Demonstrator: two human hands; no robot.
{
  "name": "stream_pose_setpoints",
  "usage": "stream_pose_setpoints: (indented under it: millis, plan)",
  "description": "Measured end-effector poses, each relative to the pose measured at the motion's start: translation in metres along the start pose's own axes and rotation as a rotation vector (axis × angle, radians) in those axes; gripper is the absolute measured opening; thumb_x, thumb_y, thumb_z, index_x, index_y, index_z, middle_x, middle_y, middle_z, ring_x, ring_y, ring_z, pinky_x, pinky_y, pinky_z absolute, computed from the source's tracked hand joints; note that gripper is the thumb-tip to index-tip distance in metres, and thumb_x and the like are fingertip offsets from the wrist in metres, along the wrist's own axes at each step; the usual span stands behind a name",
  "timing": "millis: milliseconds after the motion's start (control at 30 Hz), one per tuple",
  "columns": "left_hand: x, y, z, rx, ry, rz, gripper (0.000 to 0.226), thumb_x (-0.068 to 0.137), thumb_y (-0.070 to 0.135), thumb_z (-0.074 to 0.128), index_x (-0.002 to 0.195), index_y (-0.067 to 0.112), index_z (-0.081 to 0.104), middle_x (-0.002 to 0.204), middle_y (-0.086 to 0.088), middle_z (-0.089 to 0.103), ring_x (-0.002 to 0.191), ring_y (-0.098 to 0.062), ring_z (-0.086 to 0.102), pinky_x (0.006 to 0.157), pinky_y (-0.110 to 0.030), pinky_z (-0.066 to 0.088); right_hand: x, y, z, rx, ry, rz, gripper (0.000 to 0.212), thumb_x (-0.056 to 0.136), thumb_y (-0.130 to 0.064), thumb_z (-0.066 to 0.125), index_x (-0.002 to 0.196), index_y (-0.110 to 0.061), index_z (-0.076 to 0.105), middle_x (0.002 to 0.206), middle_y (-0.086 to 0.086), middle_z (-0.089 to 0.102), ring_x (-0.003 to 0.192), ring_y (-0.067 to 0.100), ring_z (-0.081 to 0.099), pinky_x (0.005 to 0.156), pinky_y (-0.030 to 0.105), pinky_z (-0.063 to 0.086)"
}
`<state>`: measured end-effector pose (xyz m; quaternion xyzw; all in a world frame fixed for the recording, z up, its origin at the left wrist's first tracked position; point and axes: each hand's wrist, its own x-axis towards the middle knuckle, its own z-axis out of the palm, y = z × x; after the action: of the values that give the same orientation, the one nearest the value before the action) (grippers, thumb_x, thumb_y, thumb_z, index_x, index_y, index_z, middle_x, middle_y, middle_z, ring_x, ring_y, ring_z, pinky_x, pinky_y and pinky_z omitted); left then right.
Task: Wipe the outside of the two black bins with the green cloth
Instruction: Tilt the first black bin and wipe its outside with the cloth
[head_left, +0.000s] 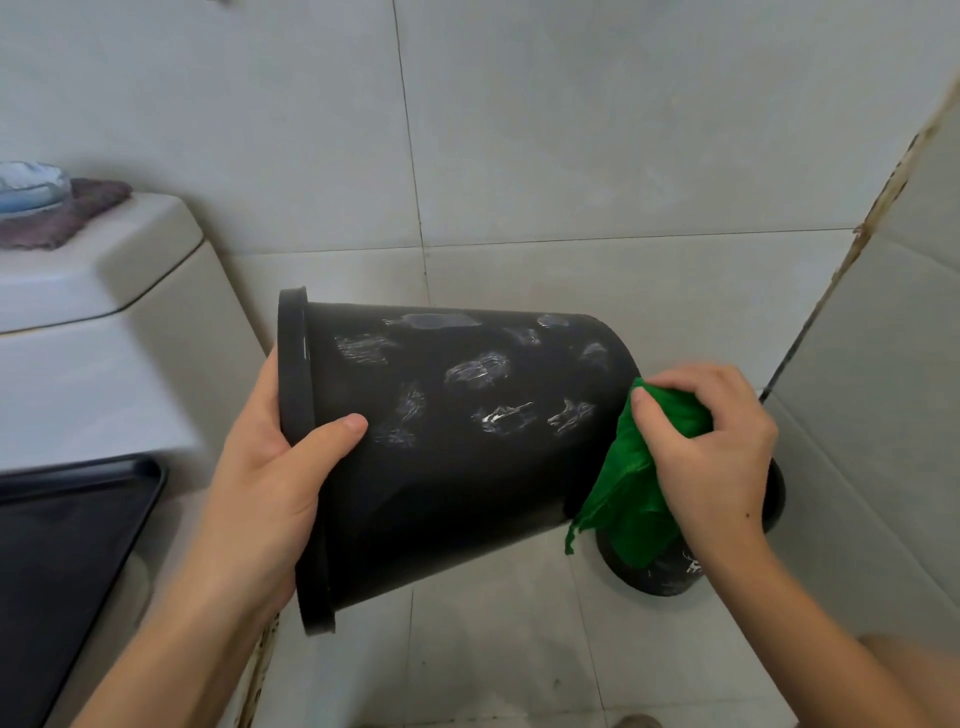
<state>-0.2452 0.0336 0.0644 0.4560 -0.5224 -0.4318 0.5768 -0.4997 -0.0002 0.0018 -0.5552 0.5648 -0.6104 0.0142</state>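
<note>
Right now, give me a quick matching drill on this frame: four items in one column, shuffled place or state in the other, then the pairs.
Items:
1. held black bin
2. second black bin
3. green cloth
4. purple rag

Places or states:
A. lies on the toilet tank lid
B. stands on the floor, mostly hidden
C. tipped on its side, gripped at the rim by the left hand, whitish smears on its wall
D. bunched in the right hand at the held bin's base end

Pairs: 1-C, 2-B, 3-D, 4-A

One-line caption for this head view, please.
Left hand grips tilted black bin by its rim; right hand presses green cloth to its base.
</note>
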Motion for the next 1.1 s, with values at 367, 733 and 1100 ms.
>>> stream_pose_setpoints:
  millis: [367, 733, 1100]
  plan:
    - [-0.006, -0.007, 0.009, -0.016, -0.1, 0.003, 0.063, 0.087, -0.019, 0.044, 0.124, 0.029, 0.061, 0.102, 0.001, 0.076, 0.092, -0.015, 0.072, 0.076, -0.023, 0.058, 0.031, -0.008, 0.008, 0.051, -0.002, -0.029, 0.02, 0.079, -0.023, 0.071, 0.092, -0.016, 0.058, 0.088, -0.007, 0.056, 0.084, 0.006, 0.054, 0.077, 0.004, 0.037]
    - [-0.012, -0.002, 0.005, -0.041, 0.045, 0.063, 0.068, 0.085, -0.019, 0.046, 0.114, 0.038, 0.066, 0.105, 0.002, 0.074, 0.1, -0.022, 0.07, 0.085, -0.047, 0.054, 0.001, -0.009, 0.017, -0.26, -0.093, -0.128, 0.062, 0.083, -0.054, 0.052, 0.131, -0.017, 0.057, 0.128, 0.001, 0.058, 0.113, 0.017, 0.057, 0.086, 0.023, 0.043]
    - [-0.006, 0.0, -0.003, -0.099, 0.115, 0.065, 0.063, 0.085, -0.018, 0.044, 0.101, 0.038, 0.07, 0.096, 0.005, 0.075, 0.091, -0.019, 0.072, 0.085, -0.043, 0.057, -0.003, 0.002, 0.025, -0.088, -0.069, -0.22, 0.046, 0.088, -0.029, 0.061, 0.123, 0.0, 0.06, 0.134, 0.012, 0.055, 0.123, 0.014, 0.05, 0.105, 0.01, 0.033]
